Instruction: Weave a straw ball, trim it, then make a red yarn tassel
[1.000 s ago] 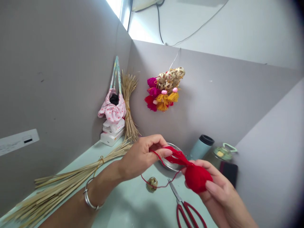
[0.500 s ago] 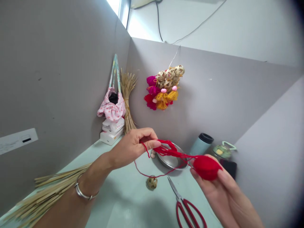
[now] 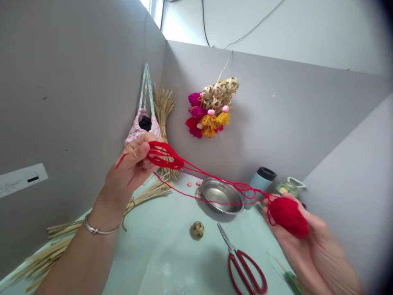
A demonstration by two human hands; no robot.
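A bunch of red yarn loops was pinched between the thumb and fingers of the left hand, raised near the pink pouch. Strands were stretched across, above the metal bowl, to a red yarn ball that was cupped in the right hand. Red scissors and a woven ball were seen lying on the table.

Left hand raised, fingers pinched closed, forearm angled up from lower left. Right hand low, palm up, fingers cupped, slightly blurred.
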